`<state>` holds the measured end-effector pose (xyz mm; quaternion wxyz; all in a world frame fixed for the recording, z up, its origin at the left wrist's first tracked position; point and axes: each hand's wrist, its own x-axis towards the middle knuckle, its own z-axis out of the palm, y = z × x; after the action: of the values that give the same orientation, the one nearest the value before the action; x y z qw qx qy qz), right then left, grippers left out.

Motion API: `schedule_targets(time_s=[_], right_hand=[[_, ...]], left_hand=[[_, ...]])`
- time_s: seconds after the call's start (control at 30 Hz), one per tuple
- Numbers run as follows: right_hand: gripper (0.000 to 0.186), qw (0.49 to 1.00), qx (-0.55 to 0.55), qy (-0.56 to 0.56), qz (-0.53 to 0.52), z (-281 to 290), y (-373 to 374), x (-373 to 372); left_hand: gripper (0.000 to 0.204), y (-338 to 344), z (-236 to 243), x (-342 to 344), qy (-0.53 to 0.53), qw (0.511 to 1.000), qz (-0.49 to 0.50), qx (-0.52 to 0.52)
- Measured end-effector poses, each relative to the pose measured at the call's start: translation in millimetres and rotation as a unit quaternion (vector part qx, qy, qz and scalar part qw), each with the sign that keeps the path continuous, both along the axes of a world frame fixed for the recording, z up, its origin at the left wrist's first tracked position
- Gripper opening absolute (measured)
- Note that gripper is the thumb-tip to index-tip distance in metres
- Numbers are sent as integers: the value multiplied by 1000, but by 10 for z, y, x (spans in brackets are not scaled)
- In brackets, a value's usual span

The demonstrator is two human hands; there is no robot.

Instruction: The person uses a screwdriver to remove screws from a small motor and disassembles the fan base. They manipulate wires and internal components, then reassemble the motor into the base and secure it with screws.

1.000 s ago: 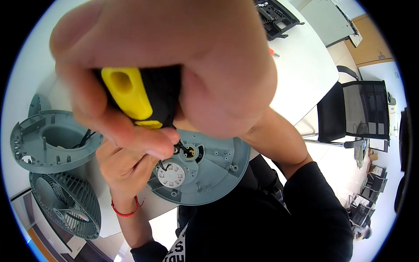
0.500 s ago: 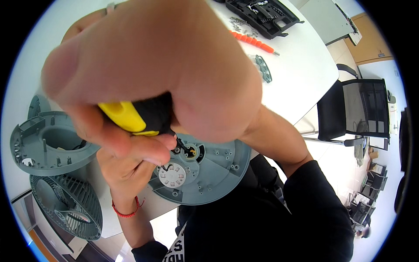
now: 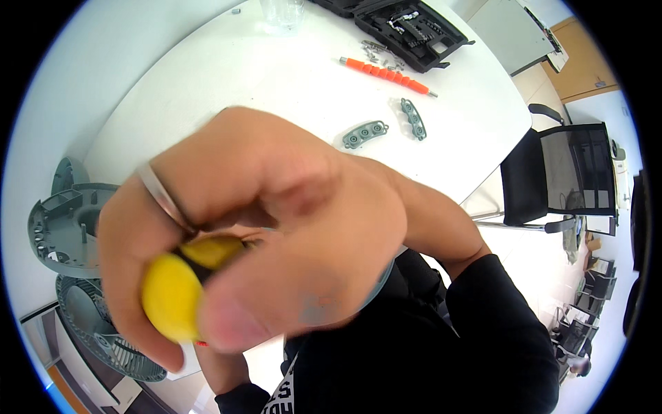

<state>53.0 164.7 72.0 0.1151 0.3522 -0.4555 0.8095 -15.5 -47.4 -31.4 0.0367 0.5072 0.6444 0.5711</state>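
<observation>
My right hand (image 3: 317, 241) is large and blurred in the centre, close to the camera, its fingers curled round a yellow-and-black screwdriver handle (image 3: 169, 297), whose rounded end faces upward. The tool's tip is hidden. Behind that hand, my left hand is out of sight; just its forearm (image 3: 224, 369) and a bit of red bracelet show. The grey round base is almost wholly covered, with a sliver of rim (image 3: 379, 281) showing at right.
Grey housing parts (image 3: 55, 228) and a slatted cover (image 3: 76, 303) lie at left. On the white table (image 3: 172, 90) are an orange flexible shaft (image 3: 386, 74), two small grey pieces (image 3: 365, 133), loose bits and a black toolcase (image 3: 407, 34). A chair (image 3: 524, 179) stands right.
My right hand has shifted lower and turned about the screwdriver, so its handle end now shows. It now hides my left hand and most of the base, and uncovers more tabletop.
</observation>
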Motion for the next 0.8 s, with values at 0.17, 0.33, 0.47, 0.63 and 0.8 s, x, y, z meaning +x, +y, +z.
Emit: schedule_targets(time_s=[0.17,0.33,0.47,0.63,0.8], right_hand=[[37,983,83,66,-148,48,-128,-43],[40,977,102,80,-170,16,20,115],[37,958,123,152,-208,15,102,116],[37,959,178,89,-203,79,41,134],[39,962,145,110,-206,-36,77,186]], left_hand=[[80,46,220,-40,29,998,10,-48],[79,197,199,-57,26,997,-20,-66],[79,221,235,-8,23,996,-27,-76],[79,195,269,-39,30,996,-15,-82],[78,195,276,5,28,995,-19,-90]])
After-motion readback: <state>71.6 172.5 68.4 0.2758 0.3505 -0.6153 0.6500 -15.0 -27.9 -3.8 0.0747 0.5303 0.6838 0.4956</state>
